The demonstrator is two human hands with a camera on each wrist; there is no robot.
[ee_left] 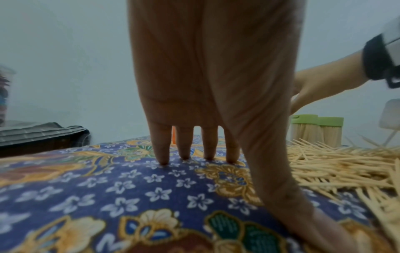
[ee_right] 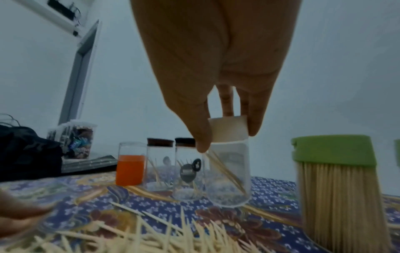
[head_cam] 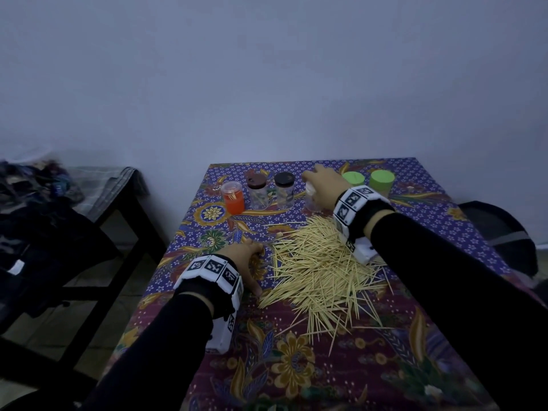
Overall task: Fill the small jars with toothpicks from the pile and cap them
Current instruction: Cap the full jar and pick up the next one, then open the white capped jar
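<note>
Near us, our left hand [head_cam: 247, 261] rests flat-fingered on the floral cloth [head_cam: 296, 366] beside the pale toothpick pile [head_cam: 321, 268]; farther up, our right hand [head_cam: 321, 185] pinches the white cap [ee_right: 228, 129] on a clear glass jar [ee_right: 229, 174].

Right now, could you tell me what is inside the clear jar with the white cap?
The clear jar holds only a few toothpicks leaning inside. The right hand pinches its white cap, whose fingers hide part of the rim.
</note>
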